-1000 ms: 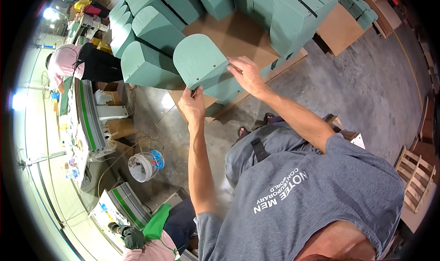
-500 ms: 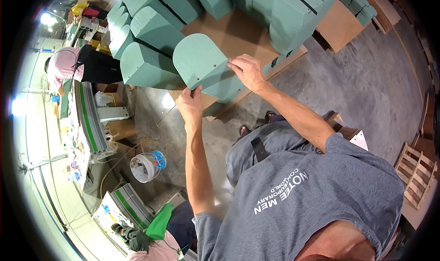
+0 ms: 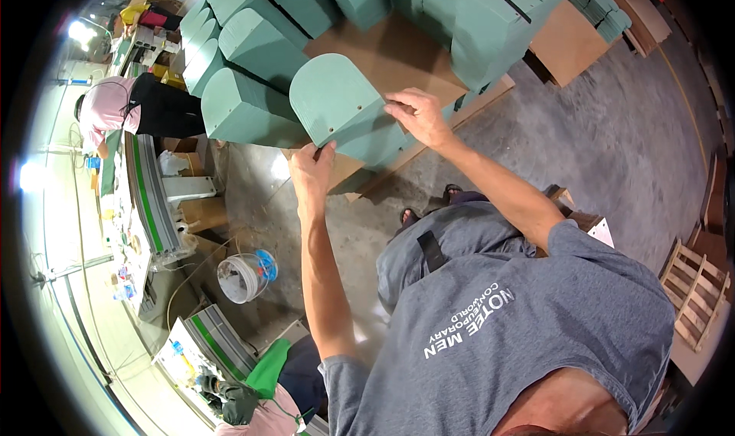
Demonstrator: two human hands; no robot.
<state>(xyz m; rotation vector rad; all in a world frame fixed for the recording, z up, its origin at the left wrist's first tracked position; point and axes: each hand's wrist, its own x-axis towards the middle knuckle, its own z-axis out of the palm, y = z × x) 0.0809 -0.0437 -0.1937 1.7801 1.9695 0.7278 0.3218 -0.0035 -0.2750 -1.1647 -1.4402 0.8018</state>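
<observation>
a grey concrete floor (image 3: 605, 137) spreads around the work, and beyond the hands stand close-set stacks of flat teal-green panels (image 3: 264, 49), each panel rounded at one end. between them shows a smooth brown sheet of board (image 3: 367, 57). a tall teal-green stack with a dark slot in its top (image 3: 490, 53) rises on the right, well apart from the hands. nearest the person is a shorter teal-green stack (image 3: 375, 140), and on top of it lies a teal-green arch-shaped panel with a straight near edge (image 3: 329, 91).

the panel lies just beyond both grips: its straight edge runs slantwise from one hand to the other, and its arch points away, toward the upper left. the left hand (image 3: 311, 177) is at the near left corner, the right hand (image 3: 421, 120) at the right corner, so neither is clearly nearer. the left grip has thumb and fingers gathered at its corner; the right grip has thumb and forefinger drawn close at the other. whether either pinches the panel or only presses its edge, i cannot tell. two small dark holes (image 3: 359, 107) sit along that straight edge, between the hands.
</observation>
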